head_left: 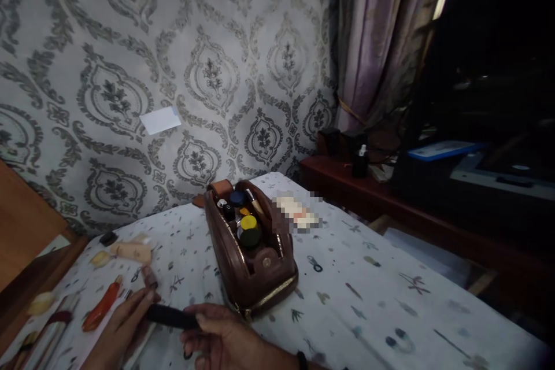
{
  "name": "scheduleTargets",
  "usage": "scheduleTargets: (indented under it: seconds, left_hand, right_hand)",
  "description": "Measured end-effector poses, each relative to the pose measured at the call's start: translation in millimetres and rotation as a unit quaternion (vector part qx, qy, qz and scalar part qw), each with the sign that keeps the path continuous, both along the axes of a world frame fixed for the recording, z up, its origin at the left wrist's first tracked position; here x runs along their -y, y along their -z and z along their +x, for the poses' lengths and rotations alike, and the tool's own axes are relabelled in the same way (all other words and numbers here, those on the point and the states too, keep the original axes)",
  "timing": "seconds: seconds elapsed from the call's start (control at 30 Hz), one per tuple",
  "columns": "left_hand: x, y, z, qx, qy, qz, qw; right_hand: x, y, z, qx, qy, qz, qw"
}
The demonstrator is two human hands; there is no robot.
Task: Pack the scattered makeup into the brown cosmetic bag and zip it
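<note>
Gripping black tube (171,317) at seven o'clock with left hand (124,321) and right hand (229,332), could drop it through too slack a pinch, or jostle open brown bag (265,270) at six by straying.

A black band (302,361) circles the right wrist (289,357).

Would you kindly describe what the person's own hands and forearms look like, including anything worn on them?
Both the left hand and the right hand are ungloved. A narrow dark band circles the right wrist near the bottom edge. No sleeve shows on the visible parts of either arm; further up lies out of frame.
</note>
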State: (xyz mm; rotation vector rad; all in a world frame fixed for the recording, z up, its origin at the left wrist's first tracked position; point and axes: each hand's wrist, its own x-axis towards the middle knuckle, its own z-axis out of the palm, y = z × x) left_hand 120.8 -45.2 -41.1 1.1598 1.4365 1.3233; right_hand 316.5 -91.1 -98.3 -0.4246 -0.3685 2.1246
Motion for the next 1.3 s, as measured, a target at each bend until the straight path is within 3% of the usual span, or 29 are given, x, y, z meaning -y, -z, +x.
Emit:
scheduleTargets:
  seconds: [0.13,0.23,0.33,0.47,0.6,0.8,0.93,1.13,1.3]
  left_hand:
    - [0,-12.8,-1,0.014,-0.038,-0.107,0.993]
    - [2,-29.3,1,0.041,-0.001,-0.143,0.989]
    - [5,-44.8,5,0.057,0.045,-0.110,0.991]
    - [2,-61.2,6,0.086,0.050,-0.044,0.994]
    - [-7,-86.0,15,0.123,0.073,0.038,0.989]
    - [-24,-133.0,59,0.086,0.139,0.144,0.976]
    - [-37,-150.9,96,0.021,0.213,0.222,0.951]
    - [-52,-156.7,149,-0.097,0.299,0.263,0.912]
    - [-70,-153.0,179,-0.170,0.293,0.277,0.899]
  right_hand:
    - [8,-14.3,5,-0.006,0.006,-0.021,1.000]
    - [11,-21.8,5,-0.007,0.014,-0.028,0.999]
    - [11,-25.3,4,-0.008,0.031,-0.043,0.999]
    - [9,-29.4,4,-0.003,0.021,-0.089,0.996]
    - [10,-35.0,6,-0.005,0.011,-0.087,0.996]
    - [11,-36.0,6,0.001,0.006,-0.086,0.996]
    - [10,-33.7,6,0.001,0.006,-0.079,0.997]
    - [10,-33.8,5,0.009,0.008,-0.081,0.997]
    - [11,-34.5,4,0.010,0.013,-0.082,0.996]
